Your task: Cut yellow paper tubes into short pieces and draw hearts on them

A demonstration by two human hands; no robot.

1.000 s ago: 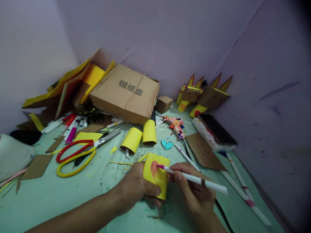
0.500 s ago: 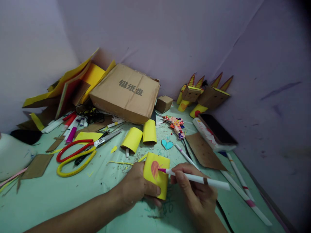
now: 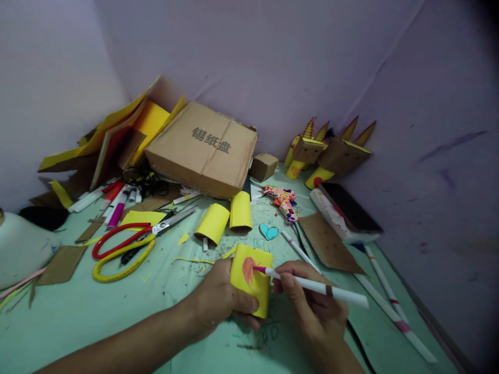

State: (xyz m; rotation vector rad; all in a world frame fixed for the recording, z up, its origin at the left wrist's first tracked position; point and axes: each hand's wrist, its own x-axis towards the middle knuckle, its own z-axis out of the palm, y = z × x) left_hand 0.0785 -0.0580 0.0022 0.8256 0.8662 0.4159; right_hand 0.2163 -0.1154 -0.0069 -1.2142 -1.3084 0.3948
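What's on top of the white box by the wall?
A flat black slab lies on top of the white box, covering most of its lid. Whatever is printed beneath it is hidden; only red marks show at the box's near edge.

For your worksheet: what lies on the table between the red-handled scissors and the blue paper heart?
In the head view, two yellow paper rolls lie side by side between the red-handled scissors and the blue paper heart, with small yellow scraps near them.

We see bare table (image 3: 97, 322) at the near left, open for a hand. Farther back, scissors (image 3: 136, 234), two yellow tubes (image 3: 226, 218) and a cardboard box (image 3: 202, 148) crowd the way; markers (image 3: 385, 291) line the right edge.
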